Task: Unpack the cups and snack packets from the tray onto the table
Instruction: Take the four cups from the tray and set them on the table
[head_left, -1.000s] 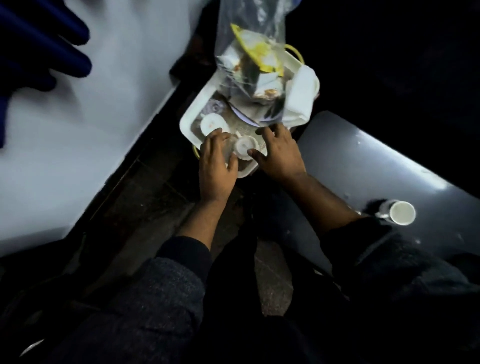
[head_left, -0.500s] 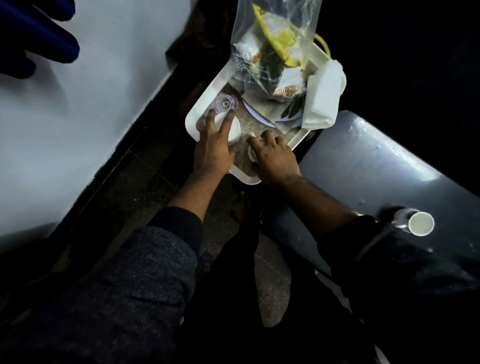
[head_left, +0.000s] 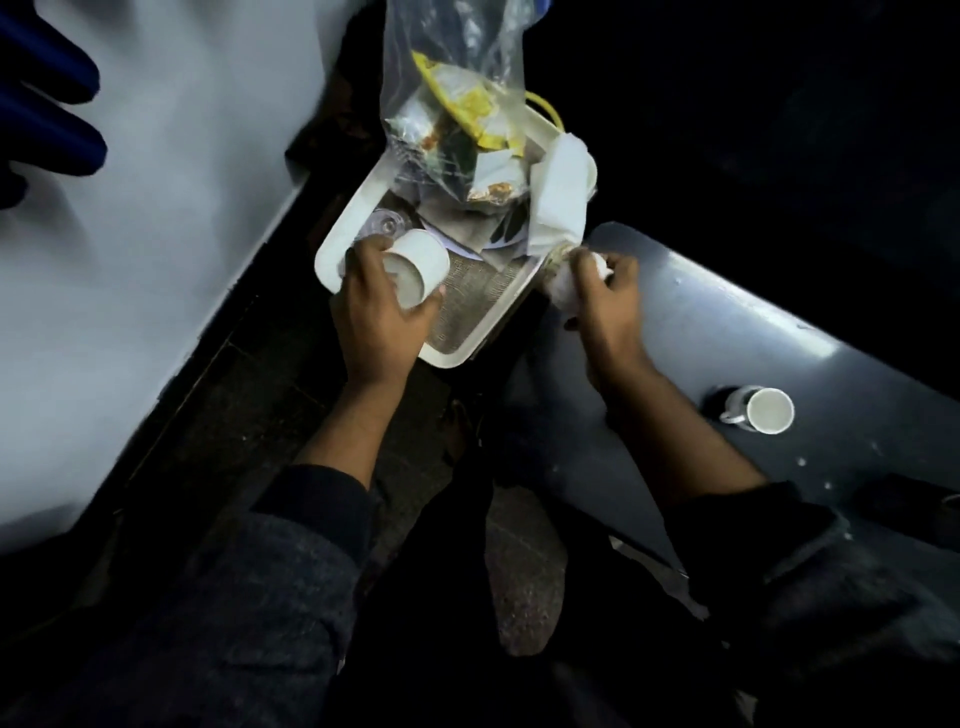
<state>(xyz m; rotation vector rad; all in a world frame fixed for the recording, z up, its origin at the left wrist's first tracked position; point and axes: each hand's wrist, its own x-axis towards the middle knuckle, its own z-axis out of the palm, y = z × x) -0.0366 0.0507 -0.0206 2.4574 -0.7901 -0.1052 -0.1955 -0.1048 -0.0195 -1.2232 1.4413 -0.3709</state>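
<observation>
A white tray (head_left: 457, 353) sits at the top centre, beside the grey table (head_left: 727, 322). My left hand (head_left: 379, 322) grips a white cup (head_left: 418, 265), tilted on its side above the tray's near-left corner. My right hand (head_left: 608, 306) holds a second white cup (head_left: 566, 283), blurred, at the tray's right edge just over the table's corner. A clear bag of snack packets (head_left: 457, 130) stands in the tray's far half, with a white napkin (head_left: 561, 197) to its right. Another white cup (head_left: 761, 410) lies on its side on the table.
A clear plastic glass (head_left: 387, 223) lies in the tray behind my left hand. A pale wall panel (head_left: 156, 234) runs along the left, with a blue-gloved hand (head_left: 47, 119) at the top left. Dark floor and my dark-clothed legs fill the lower view.
Both hands have lifted cups from the tray. The left raised its cup near the tray's left corner; the right carried its cup to the right, past the tray's edge toward the table.
</observation>
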